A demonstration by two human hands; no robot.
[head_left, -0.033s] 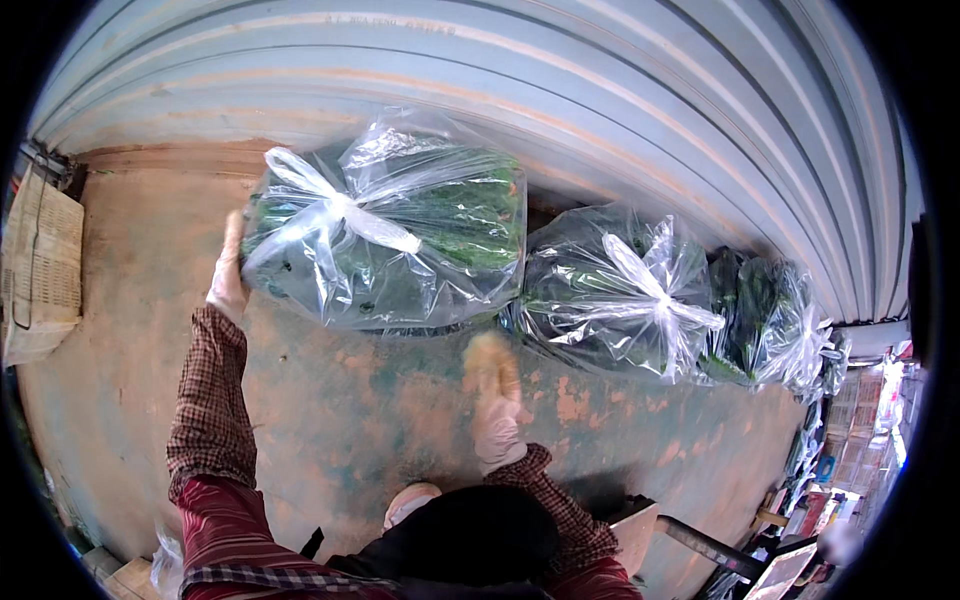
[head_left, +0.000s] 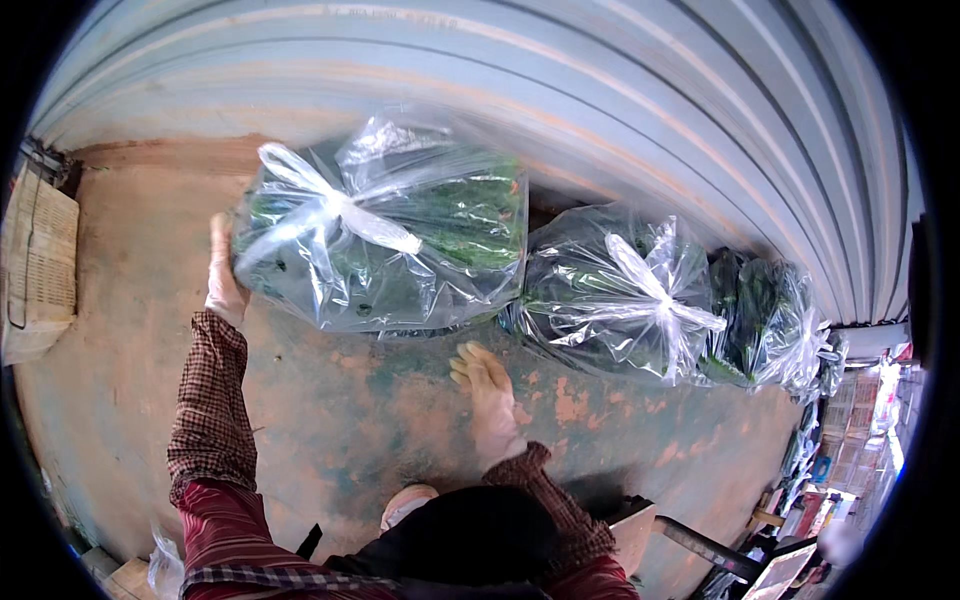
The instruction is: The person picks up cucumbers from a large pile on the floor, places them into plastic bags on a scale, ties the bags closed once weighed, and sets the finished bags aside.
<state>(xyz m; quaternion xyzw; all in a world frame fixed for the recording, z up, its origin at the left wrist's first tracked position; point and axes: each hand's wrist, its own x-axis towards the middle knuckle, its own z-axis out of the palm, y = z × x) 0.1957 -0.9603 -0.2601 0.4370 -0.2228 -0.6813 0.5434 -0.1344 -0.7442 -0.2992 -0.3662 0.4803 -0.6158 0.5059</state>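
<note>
A large clear plastic bag [head_left: 450, 290], knotted on top, lies along the wall with long dark green vegetables, cucumber-like, packed inside. My left hand [head_left: 226, 275], in a pale glove, stands at the bag's left end with its fingers stretched out along that side; whether it touches the plastic is hard to tell. My right hand [head_left: 490, 400], gloved too, hovers in front of the bag's near right corner, apart from it. Its fingers are extended and nothing is in them. To the right, against the first bag, sits a second knotted bag [head_left: 600, 335] of green vegetables.
Further right are more bagged dark green vegetables [head_left: 745, 300]. A ribbed metal wall [head_left: 600, 110] rises behind the row. A cream plastic crate [head_left: 45, 270] stands at far left. Near my right forearm is a dark bar [head_left: 705, 550]; my shoe [head_left: 408, 498] is on the worn floor [head_left: 350, 420].
My left fingers have shifted slightly left along the bag's end. My right hand, blurred before, has moved a little left and its fingers now show clearly. The bags look almost unmoved.
</note>
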